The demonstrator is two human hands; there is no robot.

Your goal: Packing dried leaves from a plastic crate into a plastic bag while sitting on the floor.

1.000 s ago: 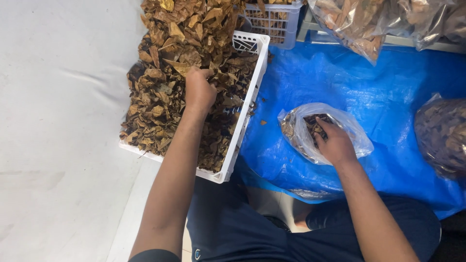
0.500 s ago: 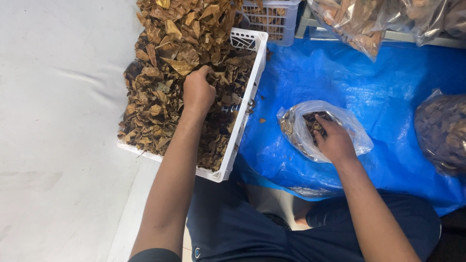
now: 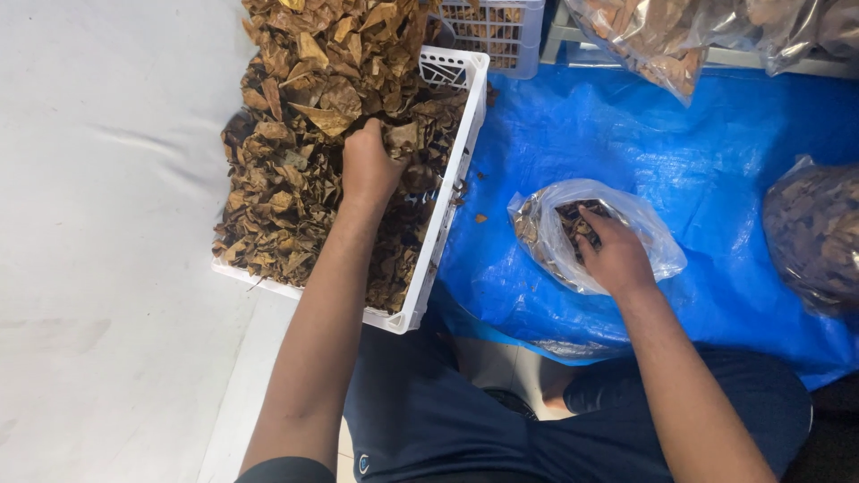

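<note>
Gathering looks to be the step in hand: the left hand [image 3: 369, 170] closes on dried brown leaves [image 3: 304, 134] heaped in the white crate [image 3: 447, 224], while the right hand [image 3: 613, 255], fingers curled, holds open the clear plastic bag [image 3: 658, 246] on the blue tarp [image 3: 716, 152], which must stay open for loading.

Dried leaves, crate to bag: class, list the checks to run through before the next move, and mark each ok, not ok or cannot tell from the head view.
1. Left hand is in the dried leaves of the white crate: ok.
2. Left hand has closed on a full handful: cannot tell, fingers buried.
3. Right hand is at the mouth of the clear bag: ok.
4. Bag mouth open wide enough: cannot tell, hand covers it.
5. Bag rests flat on the blue tarp: ok.
6. Tarp free of spilled bits between crate and bag: not ok, a few scraps lie there.
</note>
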